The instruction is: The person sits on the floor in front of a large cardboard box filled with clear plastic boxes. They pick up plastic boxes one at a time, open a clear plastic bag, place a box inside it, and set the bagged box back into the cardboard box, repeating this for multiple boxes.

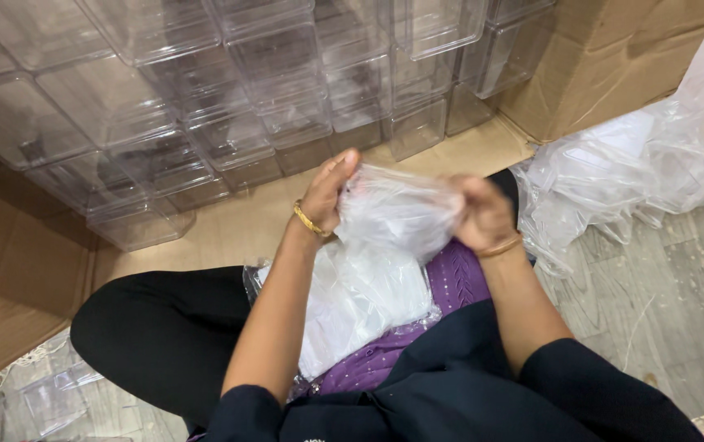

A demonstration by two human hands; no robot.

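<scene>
Plastic bag point(397, 209), thin and clear w/ sth white inside, was held up just above the lap, between both hands and near the centre of the view. Left hand point(329, 190) gripped its left edge, fingers closed on the film, thumb up, wrist w/ a gold bangle point(311, 221) bent slightly back. Right hand point(483, 214) pinched the right side, fingers curled tight into the plastic; blurred, so exact finger placement couldn't be told. Holding it from both sides kept the limp film taut and off the lap. Both forearms reached fwd from dark sleeves, elbows in close.

Below the bag, a flat pack of white pieces point(360, 303) in clear wrap lay on the lap, close to reach. Far left, stacked clear plastic boxes point(229, 98) sat in an open cardboard carton point(614, 57). To the right, loose crumpled plastic wrap point(638, 172) lay on the floor point(671, 327).
</scene>
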